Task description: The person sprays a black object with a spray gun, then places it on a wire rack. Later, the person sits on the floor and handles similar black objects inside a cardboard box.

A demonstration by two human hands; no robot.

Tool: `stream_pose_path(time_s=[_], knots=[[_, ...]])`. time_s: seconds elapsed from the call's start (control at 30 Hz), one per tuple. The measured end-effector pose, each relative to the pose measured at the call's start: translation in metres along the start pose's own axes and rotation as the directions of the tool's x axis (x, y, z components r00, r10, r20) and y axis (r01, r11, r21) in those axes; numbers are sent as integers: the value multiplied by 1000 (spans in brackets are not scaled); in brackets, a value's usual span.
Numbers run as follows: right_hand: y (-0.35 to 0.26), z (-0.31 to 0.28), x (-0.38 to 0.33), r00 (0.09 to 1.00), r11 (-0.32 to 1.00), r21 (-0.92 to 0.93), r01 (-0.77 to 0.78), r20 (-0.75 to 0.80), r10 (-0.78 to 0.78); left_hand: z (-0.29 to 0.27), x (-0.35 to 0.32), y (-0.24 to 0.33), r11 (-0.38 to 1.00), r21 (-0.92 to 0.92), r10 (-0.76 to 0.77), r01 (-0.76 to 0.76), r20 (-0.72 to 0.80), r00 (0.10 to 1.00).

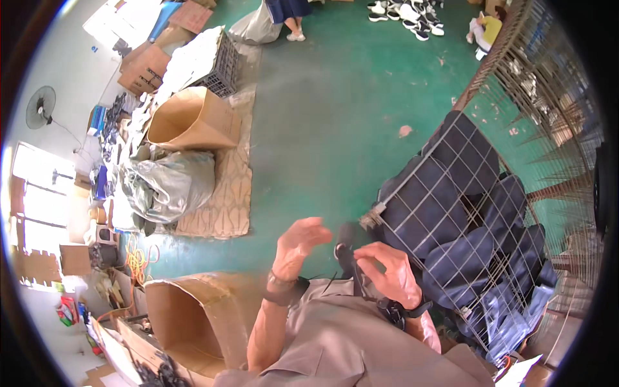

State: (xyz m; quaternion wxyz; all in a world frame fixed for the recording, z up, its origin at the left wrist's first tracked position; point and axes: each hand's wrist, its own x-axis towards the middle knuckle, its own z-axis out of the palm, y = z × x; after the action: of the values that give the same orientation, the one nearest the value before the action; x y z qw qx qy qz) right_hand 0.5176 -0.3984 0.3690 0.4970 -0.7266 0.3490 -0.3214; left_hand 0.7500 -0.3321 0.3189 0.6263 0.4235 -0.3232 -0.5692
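Observation:
My left hand [302, 242] is raised in front of my body, its fingers stretched forward and slightly bent, with nothing seen in it. To its right, my right hand [391, 274] has its thumb and fingers curved toward each other, a gap showing between them. Close to the right fingertips stands a dark, narrow object [346, 244] with a small round shiny part; its kind is unclear. Whether the right fingertips touch it, I cannot tell. Just right of that hand, a wire grid [445, 213] bears several dark navy rounded pieces [422, 206].
An open cardboard box [187, 322] stands at my left. Farther left are a stuffed silvery sack [171, 184], another open carton [193, 119] and a dark crate [216, 64]. Wire racking [548, 97] runs along the right. Shoes [409, 14] lie on the far green floor, with two people nearby.

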Motion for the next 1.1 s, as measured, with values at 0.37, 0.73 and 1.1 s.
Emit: stream_pose_path(time_s=[0.37, 0.73, 1.1], knots=[[-19, 7, 204, 952, 955, -49, 292, -84, -296, -20, 185, 67, 982, 96, -166, 161, 38, 985], [24, -27, 341, 900, 952, -300, -66, -430, -73, -24, 428, 99, 694, 660, -127, -289, 507, 853], [39, -41, 450, 672, 970, 156, -186, -700, 242, 7, 607, 100, 887, 423, -289, -186, 822, 491]])
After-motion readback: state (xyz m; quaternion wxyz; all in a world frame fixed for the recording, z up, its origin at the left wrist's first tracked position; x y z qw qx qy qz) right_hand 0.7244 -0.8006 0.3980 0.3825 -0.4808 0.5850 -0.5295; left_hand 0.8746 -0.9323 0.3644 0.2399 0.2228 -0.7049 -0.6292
